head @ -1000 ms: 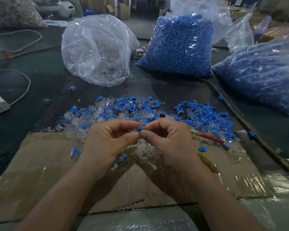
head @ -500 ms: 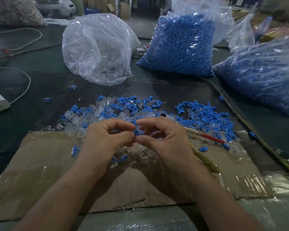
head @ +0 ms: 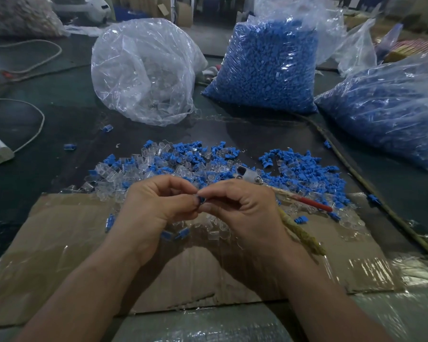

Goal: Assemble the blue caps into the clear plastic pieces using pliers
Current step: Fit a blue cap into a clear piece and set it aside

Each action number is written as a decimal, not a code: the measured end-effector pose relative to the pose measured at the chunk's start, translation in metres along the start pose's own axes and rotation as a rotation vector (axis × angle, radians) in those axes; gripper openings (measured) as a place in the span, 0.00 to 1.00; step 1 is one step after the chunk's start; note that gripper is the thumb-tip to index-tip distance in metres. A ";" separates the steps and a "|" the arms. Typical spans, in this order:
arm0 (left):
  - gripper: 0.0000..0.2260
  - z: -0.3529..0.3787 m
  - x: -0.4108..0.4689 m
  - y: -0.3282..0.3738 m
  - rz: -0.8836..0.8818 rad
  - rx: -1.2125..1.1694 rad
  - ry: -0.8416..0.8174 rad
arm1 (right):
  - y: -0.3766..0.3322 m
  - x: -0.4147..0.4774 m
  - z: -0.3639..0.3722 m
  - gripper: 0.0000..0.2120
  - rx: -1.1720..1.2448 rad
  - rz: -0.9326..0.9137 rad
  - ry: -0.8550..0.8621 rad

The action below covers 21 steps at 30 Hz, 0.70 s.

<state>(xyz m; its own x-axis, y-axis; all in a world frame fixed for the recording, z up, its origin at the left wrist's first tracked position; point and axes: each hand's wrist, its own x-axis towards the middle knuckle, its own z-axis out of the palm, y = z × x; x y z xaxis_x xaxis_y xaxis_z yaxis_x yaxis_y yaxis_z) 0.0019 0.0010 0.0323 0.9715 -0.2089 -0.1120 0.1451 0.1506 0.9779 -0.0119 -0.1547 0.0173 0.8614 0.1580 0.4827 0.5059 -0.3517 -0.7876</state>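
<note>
**Blue cap pinched between both hands above the parts pile**

A small blue cap [head: 202,199] is pinched between the fingertips of the left hand [head: 156,206] and the right hand [head: 242,208], above a taped cardboard sheet [head: 59,243]. Loose caps and clear plastic pieces [head: 158,166] are spread just beyond the hands. The pliers [head: 311,204] are seen lying on the pile, beside the right hand. Farther back, a clear bag [head: 143,70] and two bags of blue caps [head: 265,65] are set on the table.
</note>
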 end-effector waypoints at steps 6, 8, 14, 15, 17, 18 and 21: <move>0.05 0.000 0.000 -0.001 -0.028 -0.033 0.005 | 0.001 -0.001 0.002 0.11 -0.029 -0.029 0.036; 0.05 0.000 0.000 -0.002 -0.046 -0.035 0.017 | 0.002 -0.001 0.002 0.11 -0.035 -0.030 0.040; 0.05 -0.003 0.002 -0.004 -0.062 0.004 0.029 | 0.001 -0.003 0.003 0.13 0.009 0.014 0.035; 0.05 -0.004 0.001 -0.003 -0.065 0.012 0.031 | 0.000 -0.003 0.003 0.15 0.042 0.045 0.020; 0.04 -0.004 0.001 -0.002 -0.072 0.032 0.036 | -0.002 -0.002 0.002 0.18 0.069 0.084 -0.016; 0.04 -0.003 0.001 -0.001 -0.079 0.036 0.038 | -0.002 -0.002 0.002 0.18 0.049 0.077 -0.023; 0.03 -0.002 0.000 0.002 -0.111 0.029 0.032 | -0.003 0.000 0.001 0.16 -0.005 0.056 -0.025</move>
<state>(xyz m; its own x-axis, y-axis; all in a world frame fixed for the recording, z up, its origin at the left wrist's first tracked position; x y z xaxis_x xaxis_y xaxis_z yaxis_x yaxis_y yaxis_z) 0.0021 0.0029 0.0338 0.9555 -0.1912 -0.2247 0.2467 0.1000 0.9639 -0.0137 -0.1526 0.0190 0.8891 0.1607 0.4287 0.4570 -0.3655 -0.8109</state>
